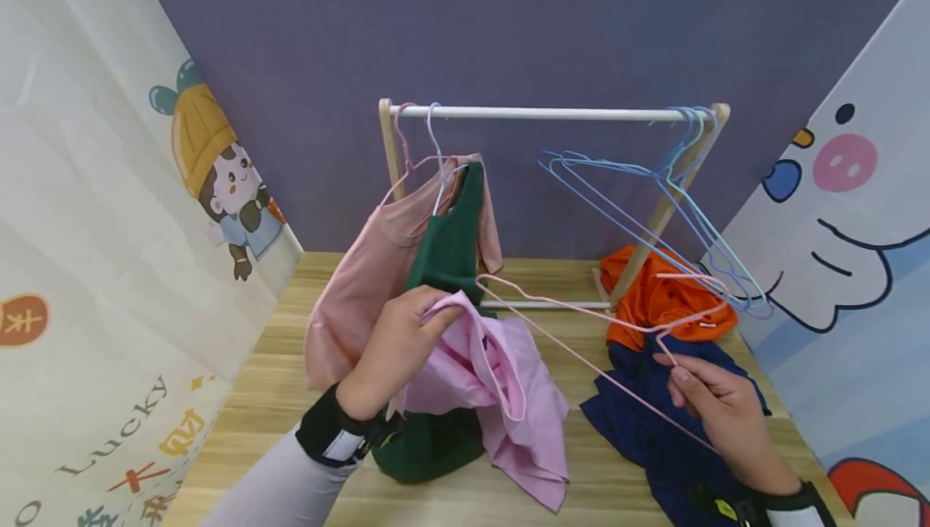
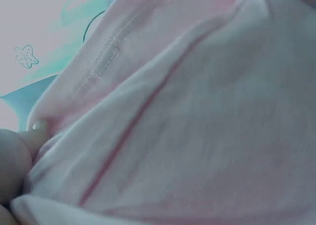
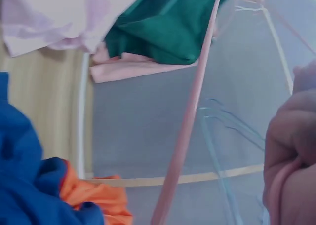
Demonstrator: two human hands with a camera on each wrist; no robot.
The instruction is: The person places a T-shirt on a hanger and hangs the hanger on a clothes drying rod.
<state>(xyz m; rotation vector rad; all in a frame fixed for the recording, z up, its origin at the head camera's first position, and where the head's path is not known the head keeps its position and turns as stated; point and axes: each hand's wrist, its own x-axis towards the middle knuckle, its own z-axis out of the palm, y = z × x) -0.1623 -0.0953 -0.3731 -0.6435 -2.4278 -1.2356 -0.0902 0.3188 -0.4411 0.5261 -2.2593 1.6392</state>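
Note:
A light purple-pink garment (image 1: 526, 406) hangs in folds from my left hand (image 1: 400, 341), whose thumb and fingers pinch it near its opening. In the left wrist view the cloth (image 2: 197, 116) fills most of the picture. My right hand (image 1: 726, 414) grips a pink hanger (image 1: 581, 357) near its hook. The hanger lies sideways, one end pointing left to just above the garment. Seen from the right wrist, a bar of the hanger (image 3: 190, 111) crosses the middle, with the curled fingers (image 3: 296, 136) at the right edge.
A small rack with a white rod (image 1: 538, 114) stands at the back. On its left hang a pink shirt (image 1: 363, 277) and a dark green garment (image 1: 450, 248). Several blue and green hangers (image 1: 654, 180) hang on its right. Orange cloth (image 1: 661, 297) and navy cloth (image 1: 647, 414) lie below.

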